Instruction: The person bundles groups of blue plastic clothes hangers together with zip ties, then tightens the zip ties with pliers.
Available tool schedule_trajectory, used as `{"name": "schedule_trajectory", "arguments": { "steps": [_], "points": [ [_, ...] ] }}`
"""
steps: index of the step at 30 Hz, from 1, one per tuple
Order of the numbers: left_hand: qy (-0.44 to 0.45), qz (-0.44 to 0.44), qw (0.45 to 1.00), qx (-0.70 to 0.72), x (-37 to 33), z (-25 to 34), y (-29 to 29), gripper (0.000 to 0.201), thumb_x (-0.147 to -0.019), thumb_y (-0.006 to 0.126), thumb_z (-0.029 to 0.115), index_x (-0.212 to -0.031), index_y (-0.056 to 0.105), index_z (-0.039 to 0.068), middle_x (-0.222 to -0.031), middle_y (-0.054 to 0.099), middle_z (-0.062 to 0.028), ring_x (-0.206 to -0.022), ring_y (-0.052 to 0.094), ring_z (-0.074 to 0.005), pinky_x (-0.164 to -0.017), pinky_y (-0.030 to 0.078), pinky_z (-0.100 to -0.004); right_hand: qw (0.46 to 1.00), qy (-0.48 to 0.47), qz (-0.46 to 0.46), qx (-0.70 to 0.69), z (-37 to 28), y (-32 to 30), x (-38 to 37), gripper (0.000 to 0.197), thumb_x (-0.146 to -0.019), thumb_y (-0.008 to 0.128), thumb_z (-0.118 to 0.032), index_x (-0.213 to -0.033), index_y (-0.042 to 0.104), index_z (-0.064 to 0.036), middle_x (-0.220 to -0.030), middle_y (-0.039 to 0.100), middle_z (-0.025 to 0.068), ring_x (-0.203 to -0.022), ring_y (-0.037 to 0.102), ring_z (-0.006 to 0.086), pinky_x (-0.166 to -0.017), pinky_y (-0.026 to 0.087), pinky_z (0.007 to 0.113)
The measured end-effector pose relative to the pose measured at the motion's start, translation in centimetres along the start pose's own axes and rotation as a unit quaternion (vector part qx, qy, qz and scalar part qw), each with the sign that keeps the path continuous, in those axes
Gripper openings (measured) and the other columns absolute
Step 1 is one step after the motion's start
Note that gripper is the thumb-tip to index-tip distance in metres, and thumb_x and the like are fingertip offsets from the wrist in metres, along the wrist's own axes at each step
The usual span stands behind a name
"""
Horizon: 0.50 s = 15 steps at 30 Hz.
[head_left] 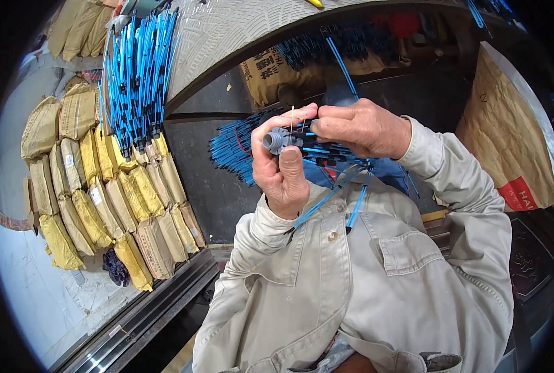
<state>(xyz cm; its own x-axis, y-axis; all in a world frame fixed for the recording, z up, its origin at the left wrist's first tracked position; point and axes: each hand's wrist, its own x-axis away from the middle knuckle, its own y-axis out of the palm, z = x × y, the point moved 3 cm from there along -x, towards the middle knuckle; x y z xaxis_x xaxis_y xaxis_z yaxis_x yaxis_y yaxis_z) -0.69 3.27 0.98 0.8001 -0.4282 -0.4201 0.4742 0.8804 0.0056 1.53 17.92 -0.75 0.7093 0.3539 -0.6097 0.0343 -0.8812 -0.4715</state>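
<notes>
My left hand point(281, 174) is curled around a grey threaded plastic fitting point(277, 141), its round open end facing left and up. Two thin pale wires point(293, 117) stand up beside the fitting, between my hands. My right hand point(365, 128) is closed in a pinch close to my left fingertips; what lies between its fingers is too small to make out. Behind and below both hands lies a bundle of blue cables with black ends point(230, 149), and several loose cables point(357, 208) reach across my jacket. A single blue cable point(341, 62) slants up beyond my right hand.
On the left, brown and yellow paper-wrapped packets point(106, 205) lie in rows, with an upright bunch of blue cables point(139, 81) behind them. A grey patterned surface point(218, 37) curves across the far side. A large brown paper bag point(507, 124) stands at right.
</notes>
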Motion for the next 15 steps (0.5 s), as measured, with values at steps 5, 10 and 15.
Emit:
{"name": "schedule_trajectory", "arguments": {
  "steps": [5,10,15],
  "points": [
    [0.007,0.023,1.0,0.007,0.2,0.1,0.6,0.033,-0.09,0.052,0.024,-0.106,0.04,-0.002,-0.105,0.057,-0.0198,-0.103,0.055,-0.0276,-0.098,0.034,-0.0444,0.998,0.059,-0.036,0.015,-1.4,-0.5,-0.2,0.027,-0.069,0.059,0.004,-0.091,0.048,-0.0079,-0.081,0.054,0.0078,-0.065,0.059,0.03,-0.045,0.046,0.034],
    [0.019,0.032,0.998,-0.051,0.2,0.4,1.4,0.021,-0.085,0.054,0.008,-0.099,0.04,0.0,-0.098,0.06,-0.0172,-0.1,0.058,-0.0269,-0.101,0.029,-0.0489,0.996,0.072,-0.017,0.042,-2.2,-0.4,0.6,0.02,-0.069,0.059,0.003,-0.087,0.052,-0.0032,-0.075,0.048,0.0094,-0.055,0.053,0.0258,-0.047,0.042,0.031],
    [0.027,0.012,0.998,-0.056,0.2,0.5,1.9,0.018,-0.084,0.05,0.005,-0.097,0.038,0.002,-0.093,0.062,-0.0186,-0.097,0.06,-0.0305,-0.103,0.025,-0.0526,0.95,0.216,0.037,-0.221,-1.0,-0.3,2.7,0.009,-0.079,0.061,-0.004,-0.077,0.052,-0.0021,-0.072,0.05,0.0053,-0.058,0.052,0.015,-0.052,0.042,0.026]
  ]
}}
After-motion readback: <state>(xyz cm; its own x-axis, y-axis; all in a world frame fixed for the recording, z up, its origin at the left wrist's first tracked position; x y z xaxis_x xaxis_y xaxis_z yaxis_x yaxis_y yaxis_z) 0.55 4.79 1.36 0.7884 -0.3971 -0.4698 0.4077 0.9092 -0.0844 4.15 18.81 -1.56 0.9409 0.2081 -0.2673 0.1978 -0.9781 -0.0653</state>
